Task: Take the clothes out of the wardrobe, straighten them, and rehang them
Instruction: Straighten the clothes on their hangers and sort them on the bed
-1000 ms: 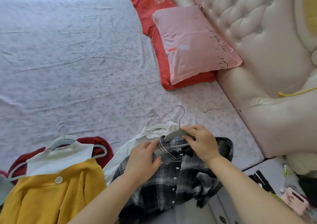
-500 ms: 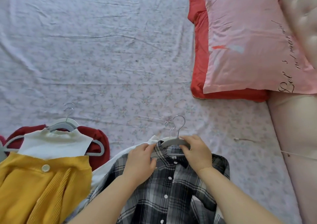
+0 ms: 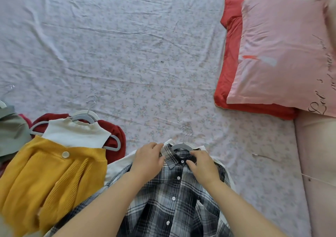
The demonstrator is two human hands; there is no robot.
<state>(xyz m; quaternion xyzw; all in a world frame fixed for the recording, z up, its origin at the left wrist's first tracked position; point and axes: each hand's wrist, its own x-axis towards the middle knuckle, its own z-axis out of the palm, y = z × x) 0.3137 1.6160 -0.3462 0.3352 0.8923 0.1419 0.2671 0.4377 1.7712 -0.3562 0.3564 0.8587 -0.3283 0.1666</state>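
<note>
At the far left edge a grey-green garment (image 3: 11, 127) lies on the bed (image 3: 127, 55), with its own hook just showing. Beside it the yellow cardigan (image 3: 52, 178) and white top (image 3: 76, 135) sit on a grey hanger (image 3: 82, 117) over a red garment (image 3: 116, 133). These look laid out already, so leave them alone.

Your work is the plaid shirt (image 3: 172, 209), spread front-up on the bed near its lower edge, on top of a white garment (image 3: 120, 164). Your left grip (image 3: 147, 159) has its fingers curled on the left side of the collar, thumb pressed to the cloth. Your right grip (image 3: 203, 166) pinches the right collar point between thumb and fingers. The shirt's hanger (image 3: 181, 146) sits inside the neck, and more than one wire hook shows above it, stacked close together.

By my reading you are in the straightening step: squaring the collar around the hanger. Next, smooth the shoulders outward so both sit evenly on the hanger arms, then take one hook only. The hooks lie so close that you could lift the white garment along with the shirt.

To the right, well apart, a pink pillow (image 3: 283, 55) rests on a red pillow (image 3: 231, 73).
</note>
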